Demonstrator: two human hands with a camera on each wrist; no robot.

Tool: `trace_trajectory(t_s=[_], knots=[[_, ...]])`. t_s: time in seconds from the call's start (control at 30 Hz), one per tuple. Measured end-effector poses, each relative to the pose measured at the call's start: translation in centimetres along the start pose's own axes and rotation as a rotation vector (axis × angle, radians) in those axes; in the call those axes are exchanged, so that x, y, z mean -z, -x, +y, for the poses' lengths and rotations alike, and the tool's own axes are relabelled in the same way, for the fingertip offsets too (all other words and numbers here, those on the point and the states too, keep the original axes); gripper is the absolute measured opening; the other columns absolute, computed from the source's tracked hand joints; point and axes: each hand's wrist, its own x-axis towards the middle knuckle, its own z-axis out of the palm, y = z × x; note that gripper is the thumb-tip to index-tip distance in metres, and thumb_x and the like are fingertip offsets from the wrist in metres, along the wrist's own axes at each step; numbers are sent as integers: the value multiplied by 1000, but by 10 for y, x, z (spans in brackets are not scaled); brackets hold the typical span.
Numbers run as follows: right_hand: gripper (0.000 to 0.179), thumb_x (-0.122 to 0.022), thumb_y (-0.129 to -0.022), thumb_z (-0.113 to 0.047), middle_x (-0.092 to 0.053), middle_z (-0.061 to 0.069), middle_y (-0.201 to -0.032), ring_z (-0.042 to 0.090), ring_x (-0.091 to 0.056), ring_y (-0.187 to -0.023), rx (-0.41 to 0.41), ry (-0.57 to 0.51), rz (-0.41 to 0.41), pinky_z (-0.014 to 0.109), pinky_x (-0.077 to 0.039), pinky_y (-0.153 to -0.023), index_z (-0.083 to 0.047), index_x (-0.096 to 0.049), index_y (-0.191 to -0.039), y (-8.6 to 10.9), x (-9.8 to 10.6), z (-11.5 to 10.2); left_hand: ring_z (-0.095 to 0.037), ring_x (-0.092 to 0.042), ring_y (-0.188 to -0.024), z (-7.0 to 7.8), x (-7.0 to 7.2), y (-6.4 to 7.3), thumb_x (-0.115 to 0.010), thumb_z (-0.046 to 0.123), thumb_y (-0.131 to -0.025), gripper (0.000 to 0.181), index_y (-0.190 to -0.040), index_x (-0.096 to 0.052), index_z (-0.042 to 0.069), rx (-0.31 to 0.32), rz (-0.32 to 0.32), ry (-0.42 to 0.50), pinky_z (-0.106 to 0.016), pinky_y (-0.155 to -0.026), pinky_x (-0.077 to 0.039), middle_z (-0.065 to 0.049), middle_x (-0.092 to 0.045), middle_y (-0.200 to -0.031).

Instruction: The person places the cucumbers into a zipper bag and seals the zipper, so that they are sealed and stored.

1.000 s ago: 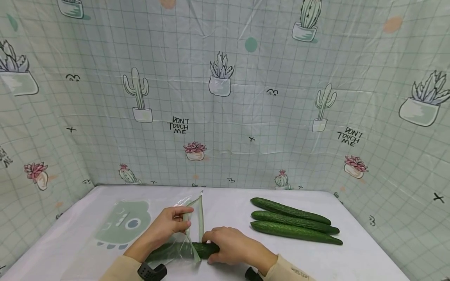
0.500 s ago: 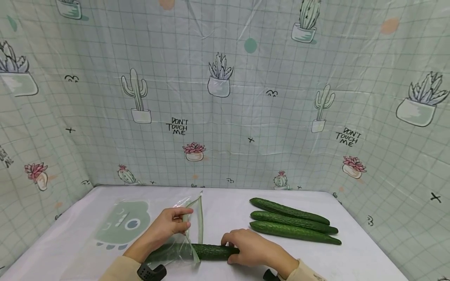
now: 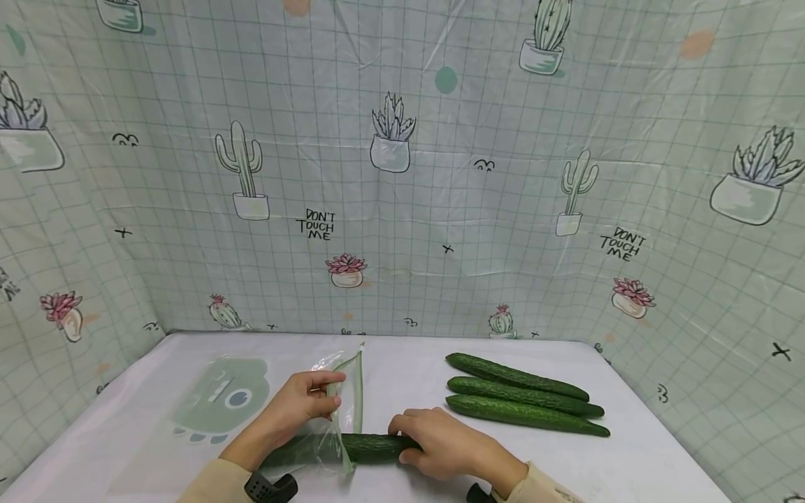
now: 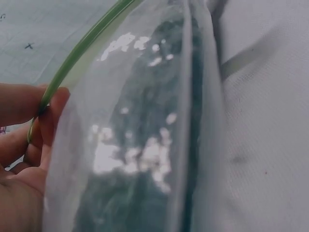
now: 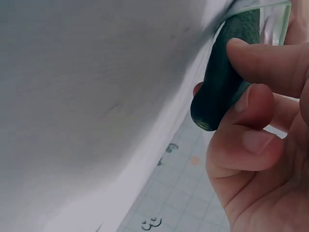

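A clear zip bag (image 3: 216, 398) with a green printed cartoon face lies on the table, its mouth towards the right. My left hand (image 3: 300, 404) pinches the green-edged rim of the opening and holds it up; the left wrist view shows the green strip (image 4: 82, 48) between thumb and fingers. One cucumber (image 3: 377, 448) lies partly inside the bag, its right part sticking out. My right hand (image 3: 446, 443) grips that outer end, and in the right wrist view thumb and fingers close round it near the cucumber's tip (image 5: 205, 118).
Several more cucumbers lie side by side at the back right of the white table (image 3: 641, 447): a far one (image 3: 518, 377), a middle one (image 3: 527, 397) and a near one (image 3: 528, 416). A patterned curtain (image 3: 402, 209) encloses the back and sides.
My right hand first moved right along with the cucumber, drawing more of it out of the bag, then shifted slightly back left. The left hand stayed at the rim.
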Motion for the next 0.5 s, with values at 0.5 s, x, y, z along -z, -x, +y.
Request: trace_trajectory(t_s=[0.5], knots=[[22,-68,-90,-23,-61,-13,-98,-2,-54,-83,24,11,0,21,-45,-71,-20,-64,-112,-53,-2,-17,-10,-50,-68,1,-2,0,-66,8,-90,59,-136,-39,-17,-6,36,32,-31,-70,-53,-1,-45,-77]])
